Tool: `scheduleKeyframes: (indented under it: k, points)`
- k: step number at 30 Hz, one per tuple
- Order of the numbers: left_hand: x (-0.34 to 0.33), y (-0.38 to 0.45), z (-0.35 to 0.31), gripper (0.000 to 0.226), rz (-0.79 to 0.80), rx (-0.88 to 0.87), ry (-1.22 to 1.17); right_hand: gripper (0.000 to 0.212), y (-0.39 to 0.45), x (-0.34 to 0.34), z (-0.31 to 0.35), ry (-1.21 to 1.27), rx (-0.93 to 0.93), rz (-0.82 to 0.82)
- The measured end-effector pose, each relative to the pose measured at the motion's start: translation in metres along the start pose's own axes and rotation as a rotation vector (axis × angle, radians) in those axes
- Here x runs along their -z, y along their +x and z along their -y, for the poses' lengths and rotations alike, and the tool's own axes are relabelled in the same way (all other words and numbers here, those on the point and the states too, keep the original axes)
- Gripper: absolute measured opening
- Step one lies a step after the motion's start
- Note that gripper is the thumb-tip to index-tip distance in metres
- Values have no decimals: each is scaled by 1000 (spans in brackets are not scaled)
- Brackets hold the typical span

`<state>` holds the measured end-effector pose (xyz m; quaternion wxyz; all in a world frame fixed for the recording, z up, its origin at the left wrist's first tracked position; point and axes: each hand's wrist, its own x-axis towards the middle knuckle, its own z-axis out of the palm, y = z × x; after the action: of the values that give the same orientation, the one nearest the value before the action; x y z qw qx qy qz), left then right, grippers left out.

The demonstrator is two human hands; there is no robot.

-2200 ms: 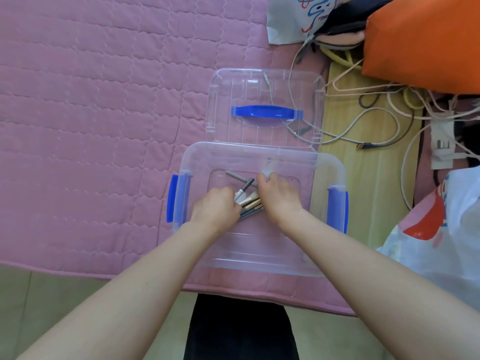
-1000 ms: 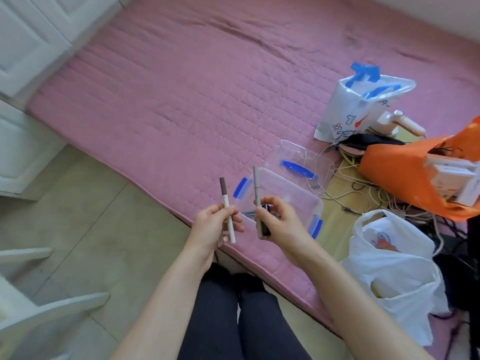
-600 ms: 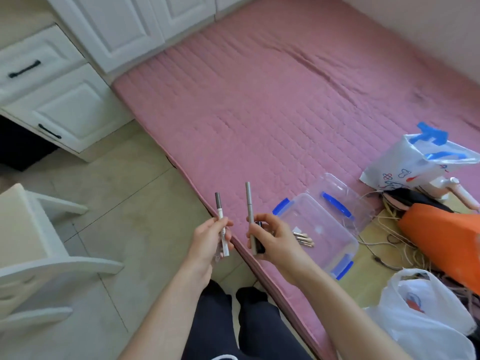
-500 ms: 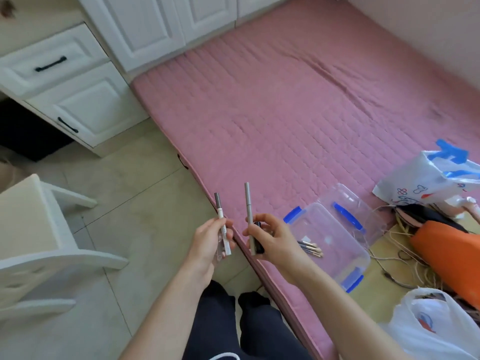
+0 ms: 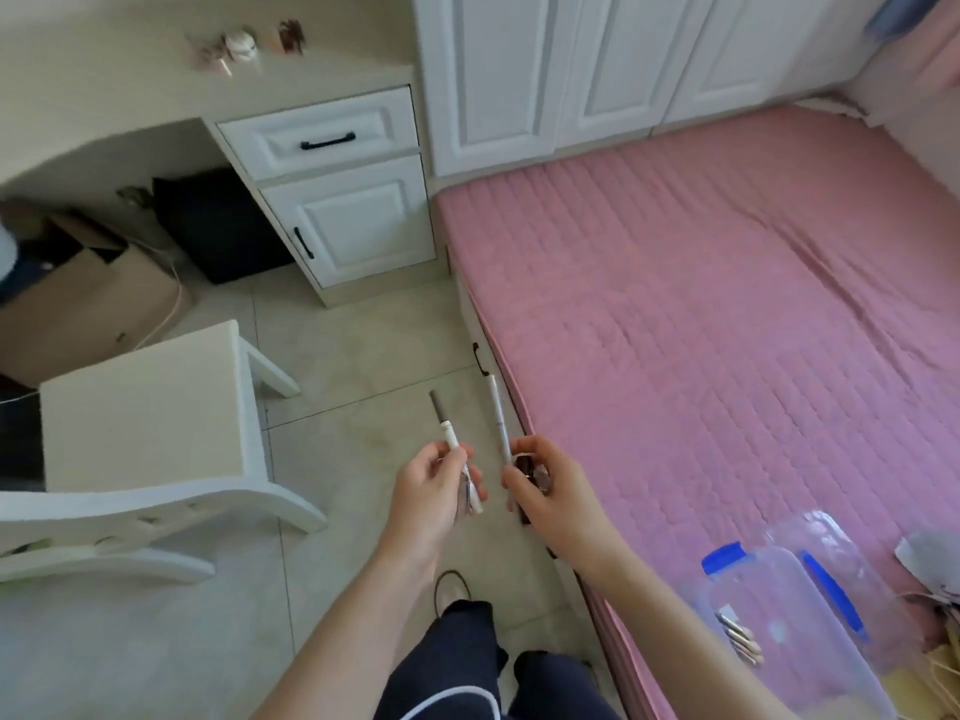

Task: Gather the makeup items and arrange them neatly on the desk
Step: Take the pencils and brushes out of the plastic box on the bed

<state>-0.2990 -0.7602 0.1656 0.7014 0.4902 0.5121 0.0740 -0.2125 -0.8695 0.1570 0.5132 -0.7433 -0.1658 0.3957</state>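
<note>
My left hand [image 5: 434,488] grips a white makeup pencil with a dark cap [image 5: 448,428], held upright over the tiled floor. My right hand [image 5: 553,493] holds a slim pale makeup pen [image 5: 497,414], also upright, plus a small dark item tucked against the palm. The clear plastic box with blue latches [image 5: 784,631] sits on the pink mattress at the lower right, with several makeup sticks [image 5: 737,636] lying inside. The beige desk [image 5: 130,80] is at the upper left, with a few small items [image 5: 239,44] on its top.
A white chair [image 5: 145,423] stands left of my hands. White drawers [image 5: 337,189] and wardrobe doors [image 5: 571,70] are beyond. A cardboard box [image 5: 88,298] and a black case [image 5: 218,220] sit under the desk. The pink mattress [image 5: 727,304] fills the right. My legs [image 5: 467,667] are below.
My view has swung left from the mattress toward the desk and drawers. Both hands still hold their makeup sticks upright, now over the floor, with the clear box left behind at the lower right.
</note>
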Motion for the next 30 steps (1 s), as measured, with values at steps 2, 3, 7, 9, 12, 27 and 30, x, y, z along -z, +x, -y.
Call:
scheduleKeyframes:
  k: [2, 3, 7, 9, 12, 27, 30]
  points:
    - [24, 14, -12, 15, -24, -44, 32, 16, 18, -25, 15, -23, 20, 18]
    - [35, 21, -18, 15, -33, -65, 47, 16, 27, -36, 22, -18, 27, 32]
    - [69, 47, -42, 15, -75, -125, 84, 17, 61, -68, 50, -9, 40, 57]
    - [81, 59, -55, 14, -77, -152, 127, 18, 77, -78, 61, -18, 47, 55]
    - [97, 73, -72, 14, -48, -166, 157, 21, 102, -89, 78, -91, 56, 67]
    - [104, 215, -198, 17, -185, -159, 15, 21, 290, -98, 178, -151, 62, 190]
    - [101, 247, -228, 18, -207, -153, -11, 20, 332, -98, 201, -167, 76, 216]
